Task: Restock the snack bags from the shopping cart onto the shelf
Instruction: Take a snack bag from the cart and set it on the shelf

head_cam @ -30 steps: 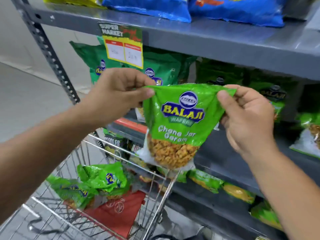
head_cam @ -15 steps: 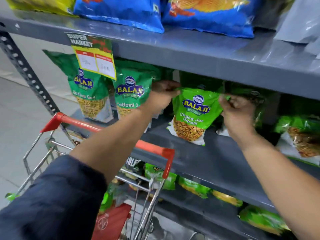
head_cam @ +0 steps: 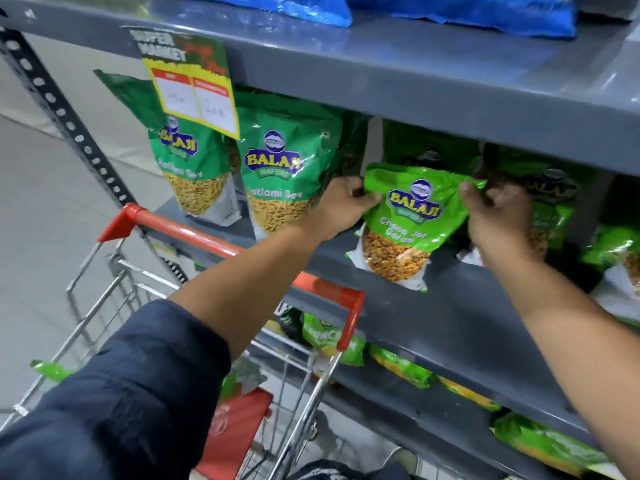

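Observation:
A light green Chana Jor Garam snack bag (head_cam: 410,223) stands upright on the middle grey shelf (head_cam: 460,317). My left hand (head_cam: 343,206) pinches its top left corner and my right hand (head_cam: 495,216) pinches its top right corner. Dark green snack bags stand in the shadow right behind it. The wire shopping cart (head_cam: 180,313) with a red handle sits below my left arm. Green bags (head_cam: 52,370) lie inside it, mostly hidden by my dark sleeve.
Two green Ratlami Sev bags (head_cam: 284,174) stand to the left under a yellow price sign (head_cam: 194,95). Blue bags (head_cam: 464,8) lie on the top shelf. More green bags (head_cam: 620,251) stand at the right, others (head_cam: 398,365) on the lower shelf. A perforated post (head_cam: 65,116) rises at left.
Both hands carried the bag from above the cart forward onto the middle shelf and now hold it standing there. The view has moved closer to the shelf.

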The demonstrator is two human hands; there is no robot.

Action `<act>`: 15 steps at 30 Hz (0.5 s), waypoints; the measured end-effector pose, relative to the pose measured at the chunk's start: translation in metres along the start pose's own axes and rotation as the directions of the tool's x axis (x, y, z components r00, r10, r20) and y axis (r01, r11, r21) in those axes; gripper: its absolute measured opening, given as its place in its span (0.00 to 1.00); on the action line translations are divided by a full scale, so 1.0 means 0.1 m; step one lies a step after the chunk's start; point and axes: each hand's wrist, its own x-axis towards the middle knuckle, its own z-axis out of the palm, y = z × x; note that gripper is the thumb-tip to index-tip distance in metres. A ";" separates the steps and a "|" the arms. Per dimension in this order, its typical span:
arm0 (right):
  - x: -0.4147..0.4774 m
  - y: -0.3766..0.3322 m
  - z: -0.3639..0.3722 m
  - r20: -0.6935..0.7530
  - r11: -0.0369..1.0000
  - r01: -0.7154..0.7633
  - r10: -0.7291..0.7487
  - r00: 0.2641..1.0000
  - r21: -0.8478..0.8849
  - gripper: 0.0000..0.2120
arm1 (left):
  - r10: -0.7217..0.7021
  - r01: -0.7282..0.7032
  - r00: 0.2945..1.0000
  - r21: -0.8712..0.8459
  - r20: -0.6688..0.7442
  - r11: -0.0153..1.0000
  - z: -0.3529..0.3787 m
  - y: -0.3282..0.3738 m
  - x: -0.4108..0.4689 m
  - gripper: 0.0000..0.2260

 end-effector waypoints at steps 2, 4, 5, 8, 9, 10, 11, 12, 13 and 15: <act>-0.18 -0.01 -0.07 -0.118 0.992 0.112 -0.118 0.986 -0.058 0.11 | 0.023 -0.023 0.999 0.013 0.049 1.000 -0.12 0.09 -0.18 0.13; -0.51 -0.05 -0.08 -0.174 0.961 0.267 -0.276 0.945 -0.072 0.18 | 0.001 -0.010 0.995 0.084 0.102 0.996 -0.37 0.18 -0.44 0.17; -0.73 -0.09 -0.01 -0.144 0.943 0.325 -0.333 0.932 -0.077 0.20 | -0.018 -0.007 0.989 0.166 0.144 0.986 -0.60 0.21 -0.62 0.17; -1.36 -0.28 0.20 0.049 0.884 0.467 -0.465 0.884 -0.016 0.17 | -0.101 -0.083 0.937 0.495 0.335 0.865 -1.30 0.23 -1.15 0.11; -1.58 -0.36 0.32 0.136 0.873 0.486 -0.488 0.862 0.050 0.15 | -0.175 -0.079 0.915 0.588 0.362 0.805 -1.56 0.21 -1.35 0.09; -1.79 -0.43 0.43 0.235 0.873 0.473 -0.488 0.841 0.119 0.13 | -0.244 -0.074 0.892 0.655 0.381 0.752 -1.78 0.15 -1.52 0.08; -1.98 -0.48 0.55 0.348 0.890 0.418 -0.456 0.819 0.183 0.11 | -0.314 -0.055 0.872 0.711 0.376 0.701 -1.98 0.07 -1.68 0.07; -2.16 -0.51 0.66 0.466 0.919 0.327 -0.393 0.793 0.219 0.10 | -0.374 -0.015 0.862 0.754 0.343 0.657 -2.15 -0.04 -1.84 0.06; -2.34 -0.51 0.77 0.578 0.951 0.221 -0.308 0.756 0.218 0.11 | -0.422 0.039 0.859 0.786 0.289 0.617 -2.29 -0.18 -1.97 0.06; -2.65 -0.47 0.96 0.749 0.990 0.064 -0.137 0.648 0.127 0.14 | -0.438 0.051 0.870 0.842 0.227 0.537 -2.47 -0.44 -2.17 0.09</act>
